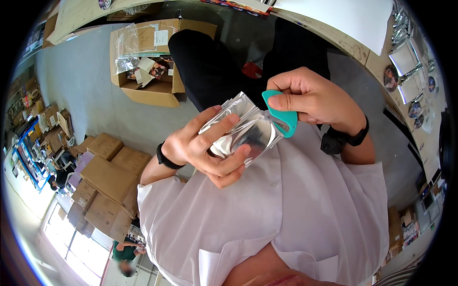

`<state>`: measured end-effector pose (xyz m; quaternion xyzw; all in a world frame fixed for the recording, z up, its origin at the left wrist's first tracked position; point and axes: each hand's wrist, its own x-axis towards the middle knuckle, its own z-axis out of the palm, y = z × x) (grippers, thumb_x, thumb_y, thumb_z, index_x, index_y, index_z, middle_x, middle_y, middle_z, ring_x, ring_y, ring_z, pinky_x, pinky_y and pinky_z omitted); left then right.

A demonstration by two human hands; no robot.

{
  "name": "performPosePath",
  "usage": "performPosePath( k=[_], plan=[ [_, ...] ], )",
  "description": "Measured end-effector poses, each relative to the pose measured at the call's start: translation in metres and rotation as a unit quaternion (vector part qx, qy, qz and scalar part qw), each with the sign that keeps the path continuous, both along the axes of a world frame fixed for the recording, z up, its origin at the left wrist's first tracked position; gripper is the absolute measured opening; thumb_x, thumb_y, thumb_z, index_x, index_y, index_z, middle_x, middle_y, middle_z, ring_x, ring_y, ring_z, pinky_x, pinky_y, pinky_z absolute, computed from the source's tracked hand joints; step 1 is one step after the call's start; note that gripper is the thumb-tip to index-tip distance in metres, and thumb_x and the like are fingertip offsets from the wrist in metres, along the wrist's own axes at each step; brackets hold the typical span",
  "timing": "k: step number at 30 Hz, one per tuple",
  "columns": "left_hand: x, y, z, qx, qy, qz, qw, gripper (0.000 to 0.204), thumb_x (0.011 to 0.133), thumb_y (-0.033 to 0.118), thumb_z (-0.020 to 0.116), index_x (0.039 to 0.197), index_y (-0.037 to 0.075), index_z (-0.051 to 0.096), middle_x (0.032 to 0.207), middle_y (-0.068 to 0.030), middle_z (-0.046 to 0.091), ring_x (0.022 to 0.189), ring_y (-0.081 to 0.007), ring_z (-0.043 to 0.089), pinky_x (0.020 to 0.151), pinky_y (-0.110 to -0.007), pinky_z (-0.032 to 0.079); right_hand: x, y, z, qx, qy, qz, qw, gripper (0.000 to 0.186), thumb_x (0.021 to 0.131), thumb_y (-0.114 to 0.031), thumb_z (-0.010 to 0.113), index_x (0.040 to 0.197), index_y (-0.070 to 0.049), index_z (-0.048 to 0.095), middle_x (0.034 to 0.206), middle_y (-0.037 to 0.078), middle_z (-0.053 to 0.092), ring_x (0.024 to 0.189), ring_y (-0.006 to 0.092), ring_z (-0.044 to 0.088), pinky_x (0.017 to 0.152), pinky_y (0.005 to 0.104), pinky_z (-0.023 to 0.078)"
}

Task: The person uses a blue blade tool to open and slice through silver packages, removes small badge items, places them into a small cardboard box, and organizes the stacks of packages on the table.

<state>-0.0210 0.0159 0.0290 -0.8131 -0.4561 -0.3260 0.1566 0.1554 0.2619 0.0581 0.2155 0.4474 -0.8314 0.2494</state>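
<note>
A stack of shiny silver foil packets [253,138] is in my left hand [205,148], whose fingers are spread over the face and wrapped around the near side. In front of my shirt, my right hand [310,97] pinches a teal plastic cutter [285,117] between thumb and fingers. The notched end of this small flat tool meets the right edge of the packets. Whether its blade is in the foil cannot be made out. A dark round shape shows on the top packet, blurred by glare.
An open cardboard box [150,93] with card scraps and clear plastic stands on the floor ahead left. On the right, a worktable [377,64] bears foil packets and round badge-like discs [390,77]. Brown cartons [112,176] are stacked at left. Another person [125,252] is beyond them.
</note>
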Motion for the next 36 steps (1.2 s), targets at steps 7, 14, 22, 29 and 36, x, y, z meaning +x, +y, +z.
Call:
performPosePath(
  k=[7, 14, 22, 29, 36],
  plan=[
    [0.001, 0.0, 0.0, -0.011, 0.025, 0.015, 1.0, 0.056, 0.087, 0.02, 0.083, 0.127, 0.029, 0.045, 0.133, 0.0075, 0.059, 0.108, -0.0339, 0.073, 0.078, -0.047, 0.071, 0.001, -0.014, 0.01, 0.07, 0.0, -0.029, 0.997, 0.029, 0.109, -0.022, 0.067, 0.09, 0.0, 0.068, 0.062, -0.001, 0.057, 0.04, 0.0046, 0.045, 0.036, 0.0259, 0.03],
    [0.003, -0.003, 0.001, -0.009, 0.01, 0.003, 1.0, 0.056, 0.087, 0.016, 0.081, 0.128, 0.026, 0.044, 0.132, 0.0054, 0.059, 0.106, -0.0355, 0.074, 0.073, -0.047, 0.071, 0.007, -0.01, 0.006, 0.042, -0.023, -0.027, 0.998, 0.032, 0.11, -0.026, 0.067, 0.087, -0.004, 0.065, 0.063, -0.002, 0.057, 0.041, 0.0014, 0.042, 0.036, 0.0227, 0.028],
    [0.014, -0.003, -0.01, -0.037, -0.099, -0.064, 0.992, 0.048, 0.091, 0.013, 0.071, 0.126, 0.02, 0.039, 0.129, -0.0041, 0.06, 0.101, -0.0458, 0.074, 0.07, -0.057, 0.068, 0.029, -0.01, 0.015, 0.038, -0.038, -0.023, 0.998, 0.03, 0.109, -0.023, 0.067, 0.088, -0.001, 0.066, 0.066, 0.0, 0.061, 0.041, 0.0039, 0.047, 0.036, 0.0242, 0.032],
    [0.028, 0.006, -0.016, 0.013, -0.182, -0.022, 0.983, 0.045, 0.09, 0.016, 0.071, 0.123, 0.024, 0.042, 0.129, -0.0018, 0.06, 0.103, -0.045, 0.073, 0.075, -0.061, 0.067, 0.031, -0.019, 0.025, -0.089, -0.06, -0.084, 0.991, 0.03, 0.109, -0.023, 0.064, 0.087, -0.003, 0.062, 0.064, 0.003, 0.062, 0.037, 0.0049, 0.045, 0.034, 0.0228, 0.037],
    [0.012, -0.01, -0.021, -0.001, -0.191, 0.022, 0.981, 0.057, 0.085, 0.011, 0.078, 0.126, 0.024, 0.041, 0.134, -0.0051, 0.06, 0.106, -0.0493, 0.072, 0.08, -0.062, 0.066, 0.047, -0.004, 0.04, -0.043, -0.062, -0.161, 0.984, 0.03, 0.107, -0.023, 0.067, 0.085, -0.002, 0.062, 0.066, 0.004, 0.063, 0.041, 0.0047, 0.048, 0.036, 0.0241, 0.036]
  ],
)
